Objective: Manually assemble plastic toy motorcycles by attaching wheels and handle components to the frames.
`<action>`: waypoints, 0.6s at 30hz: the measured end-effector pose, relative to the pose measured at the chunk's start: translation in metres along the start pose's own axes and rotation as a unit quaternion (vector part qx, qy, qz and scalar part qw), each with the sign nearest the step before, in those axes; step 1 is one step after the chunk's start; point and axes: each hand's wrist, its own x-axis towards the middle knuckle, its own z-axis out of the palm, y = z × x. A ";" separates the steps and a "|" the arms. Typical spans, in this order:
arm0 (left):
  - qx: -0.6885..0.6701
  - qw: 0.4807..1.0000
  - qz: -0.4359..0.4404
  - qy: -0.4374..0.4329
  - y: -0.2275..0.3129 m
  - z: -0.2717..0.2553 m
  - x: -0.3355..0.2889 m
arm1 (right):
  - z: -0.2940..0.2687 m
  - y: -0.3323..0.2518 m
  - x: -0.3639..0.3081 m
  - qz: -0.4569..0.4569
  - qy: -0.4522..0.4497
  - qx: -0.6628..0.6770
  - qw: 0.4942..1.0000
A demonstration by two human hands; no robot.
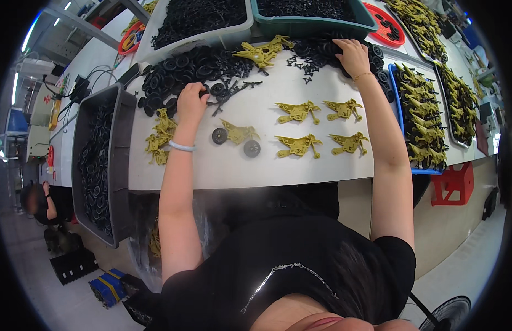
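My left hand [192, 103] is at the near edge of a loose pile of black toy wheels [173, 69], fingers curled and pinched on a small black wheel [204, 94]. My right hand [354, 58] reaches to the far right, its fingertips on another heap of black wheels [320, 49], fingers apart. Between my arms lies an olive-yellow toy motorcycle body [239, 134] with a wheel at each end. Several similar bodies without wheels [297, 112] lie in two rows to its right. Small black forked parts [307, 66] are scattered behind them.
Bins of black parts [151, 48] [315, 26] stand at the back. A grey bin of wheels [119, 165] is at left, beside piled yellow bodies [161, 138]. On the right, a blue tray [398, 105] holds rows of toys. A red stool [453, 185] stands below.
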 end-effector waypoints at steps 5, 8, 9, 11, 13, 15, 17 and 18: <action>-0.031 0.994 0.055 0.091 0.021 -0.008 0.001 | 0.014 0.029 0.004 0.089 0.085 0.271 0.955; -0.204 0.977 0.050 0.031 0.069 -0.013 -0.019 | -0.008 0.008 -0.006 0.193 0.109 0.517 0.827; -0.258 0.964 0.066 -0.026 0.091 -0.012 -0.031 | -0.021 -0.002 -0.020 0.167 0.029 0.551 0.817; -0.249 0.953 0.139 -0.105 0.127 -0.010 -0.053 | -0.051 -0.026 -0.059 0.086 -0.111 0.517 0.844; -0.241 0.954 0.138 -0.114 0.141 -0.002 -0.064 | -0.082 -0.063 -0.092 0.031 -0.195 0.446 0.873; -0.251 0.949 0.152 -0.116 0.144 0.009 -0.064 | -0.094 -0.082 -0.114 0.021 -0.215 0.410 0.886; -0.248 0.949 0.157 -0.112 0.144 0.018 -0.061 | -0.092 -0.086 -0.127 -0.005 -0.200 0.365 0.909; -0.242 0.951 0.162 -0.106 0.145 0.021 -0.059 | -0.092 -0.088 -0.129 -0.002 -0.201 0.365 0.909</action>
